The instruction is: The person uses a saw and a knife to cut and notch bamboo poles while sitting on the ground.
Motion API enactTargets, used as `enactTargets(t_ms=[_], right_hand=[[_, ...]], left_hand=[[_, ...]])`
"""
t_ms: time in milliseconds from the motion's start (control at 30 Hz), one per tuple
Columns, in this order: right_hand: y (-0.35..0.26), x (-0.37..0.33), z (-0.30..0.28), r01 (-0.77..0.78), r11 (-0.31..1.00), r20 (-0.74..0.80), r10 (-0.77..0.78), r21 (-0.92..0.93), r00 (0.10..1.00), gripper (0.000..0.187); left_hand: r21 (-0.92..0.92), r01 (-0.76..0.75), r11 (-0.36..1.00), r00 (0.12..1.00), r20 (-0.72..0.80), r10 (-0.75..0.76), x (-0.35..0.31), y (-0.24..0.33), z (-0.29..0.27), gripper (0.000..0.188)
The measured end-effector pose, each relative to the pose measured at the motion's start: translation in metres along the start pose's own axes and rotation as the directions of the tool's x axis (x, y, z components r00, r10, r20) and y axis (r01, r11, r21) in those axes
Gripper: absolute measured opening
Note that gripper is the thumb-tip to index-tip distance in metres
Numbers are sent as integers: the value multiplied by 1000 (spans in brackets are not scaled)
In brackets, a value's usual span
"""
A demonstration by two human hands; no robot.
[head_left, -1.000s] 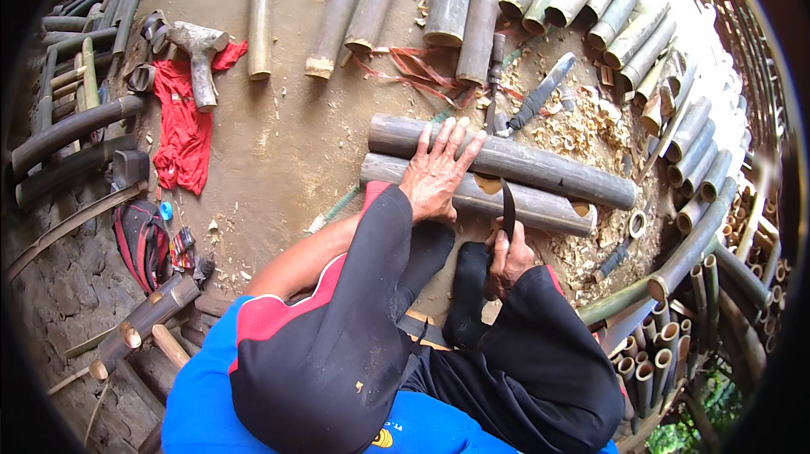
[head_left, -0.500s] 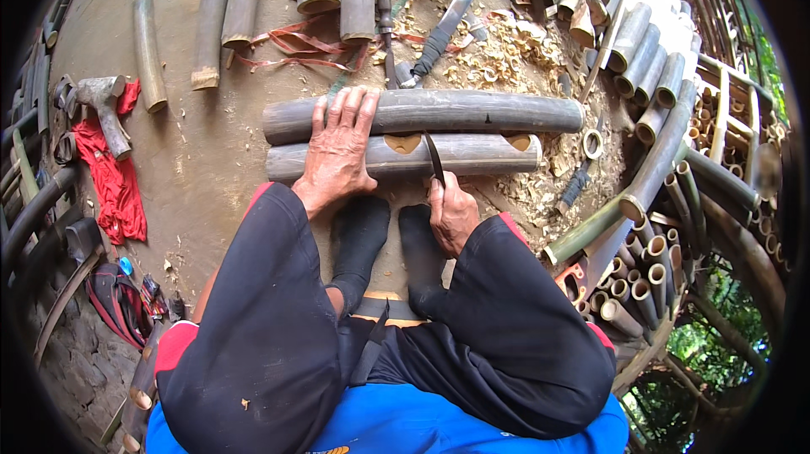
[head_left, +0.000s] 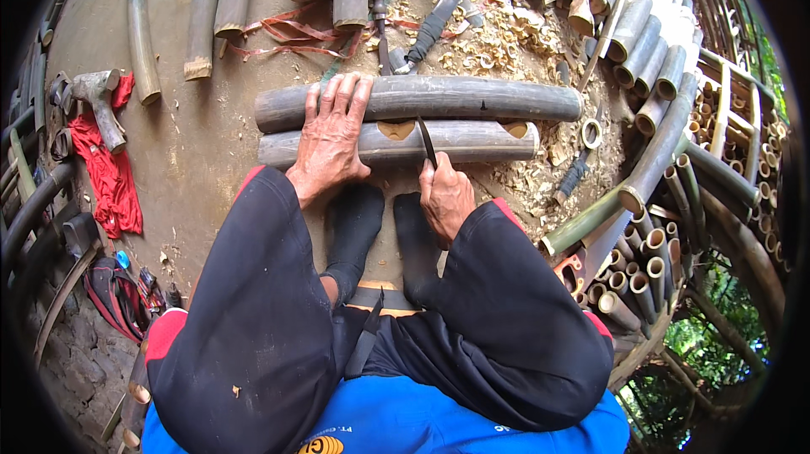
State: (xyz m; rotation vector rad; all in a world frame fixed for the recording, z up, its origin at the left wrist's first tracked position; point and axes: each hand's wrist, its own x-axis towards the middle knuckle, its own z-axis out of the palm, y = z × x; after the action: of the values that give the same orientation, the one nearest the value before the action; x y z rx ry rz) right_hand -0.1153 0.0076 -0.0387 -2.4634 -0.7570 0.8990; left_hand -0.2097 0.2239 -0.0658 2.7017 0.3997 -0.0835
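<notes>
Two grey bamboo poles lie side by side across the ground in front of my feet. Both the far pole and the near pole are under my left hand, its fingers stretched flat over them. Two rounded notches are cut into the near pole's far edge: a left notch and a right notch close to its end. My right hand is closed round a knife, whose handle is hidden in the fist. Its dark, narrow blade lies over the near pole, just right of the left notch.
Beyond the poles lie a wrapped-handle knife, a chisel-like tool and pale wood shavings. Another wrapped-handle knife and a bamboo ring are to the right, near stacked bamboo. A red cloth lies left.
The whole view has shifted slightly, so the poles sit a little higher and further left. Both hands keep nearly the same places on and beside the poles.
</notes>
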Motion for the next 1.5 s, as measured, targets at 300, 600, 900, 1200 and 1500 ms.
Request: enactTargets(t_ms=[300, 600, 900, 1200, 1500], right_hand=[[7, -12, 18, 158, 979, -14, -157, 132, 987, 14], [-6, 0, 42, 248, 962, -76, -241, 115, 968, 14], [-21, 8, 33, 163, 987, -42, -163, 8, 986, 21], [9, 2, 12, 57, 908, 76, -97, 415, 992, 23], [164, -91, -118, -71, 925, -430, 241, 374, 870, 23]], left_hand=[[20, 42, 999, 999, -26, -42, -6, -12, -4, 154], [-15, 57, 998, 998, -4, -57, -16, -13, -3, 151], [-1, 51, 999, 999, -16, -51, -13, -16, -1, 150], [61, 5, 998, 999, 43, -8, -18, -20, -5, 145], [-134, -152, 979, 848, 492, 199, 61, -42, -186, 113]])
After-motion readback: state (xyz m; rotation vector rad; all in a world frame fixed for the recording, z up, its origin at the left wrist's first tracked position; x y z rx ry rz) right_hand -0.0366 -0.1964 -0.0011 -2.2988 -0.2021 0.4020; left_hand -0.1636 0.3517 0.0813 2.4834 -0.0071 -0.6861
